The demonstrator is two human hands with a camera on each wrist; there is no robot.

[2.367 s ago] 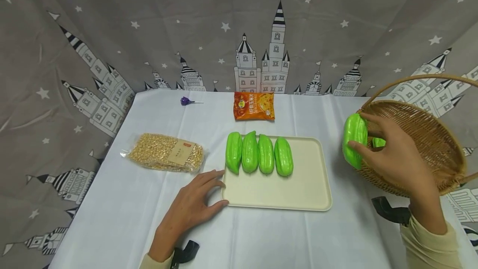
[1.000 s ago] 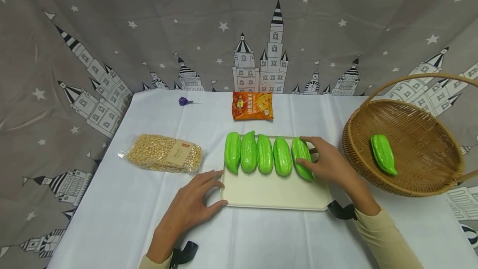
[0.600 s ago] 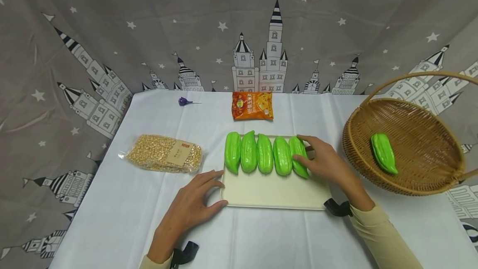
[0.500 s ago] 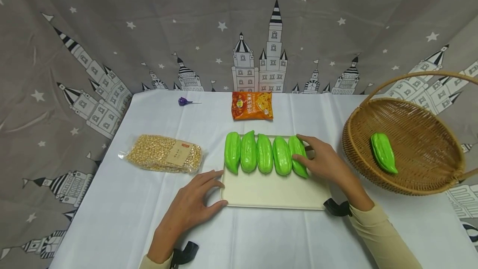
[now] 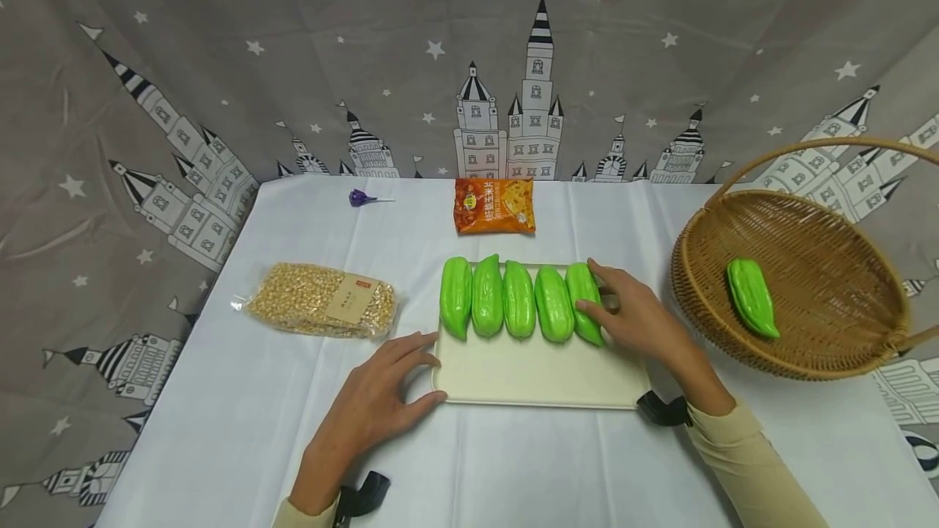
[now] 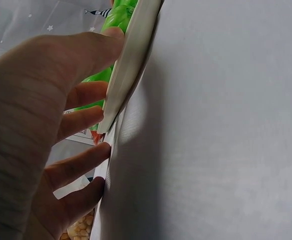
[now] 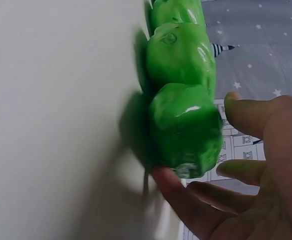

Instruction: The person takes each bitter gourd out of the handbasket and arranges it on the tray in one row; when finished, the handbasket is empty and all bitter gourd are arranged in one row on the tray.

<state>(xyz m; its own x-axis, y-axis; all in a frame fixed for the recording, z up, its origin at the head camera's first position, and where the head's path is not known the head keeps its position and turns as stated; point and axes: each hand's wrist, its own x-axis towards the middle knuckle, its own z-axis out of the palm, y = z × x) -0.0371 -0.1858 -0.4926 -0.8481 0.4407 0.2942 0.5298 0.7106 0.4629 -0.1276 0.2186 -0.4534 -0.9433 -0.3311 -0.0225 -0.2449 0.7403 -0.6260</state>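
Several glossy green ridged vegetables [image 5: 519, 300], long with a pointed end, lie side by side along the far part of a cream tray [image 5: 528, 377]. My right hand [image 5: 634, 308] is at the rightmost green vegetable [image 5: 584, 312], its thumb overlapping the upper side. In the right wrist view one finger [image 7: 168, 180] touches that vegetable's lower edge, while the thumb [image 7: 241, 110] stands slightly apart from it. At the tray's left edge rests my left hand [image 5: 374, 393], fingers spread; in the left wrist view its thumb [image 6: 105, 45] is on the tray's rim [image 6: 130, 60].
A wicker basket [image 5: 829, 308] with a tall handle stands at the right, one more green vegetable [image 5: 751, 297] inside. Behind the tray lies an orange snack bag [image 5: 495, 206]; a purple lollipop [image 5: 358, 198] is at the back left. A bag of corn kernels [image 5: 293, 296] lies left of the tray.
My right hand has carried a green vegetable from the basket to the row's right end. The vegetable has shifted left against its neighbour, and the fingers have loosened slightly. My left hand has stayed put.
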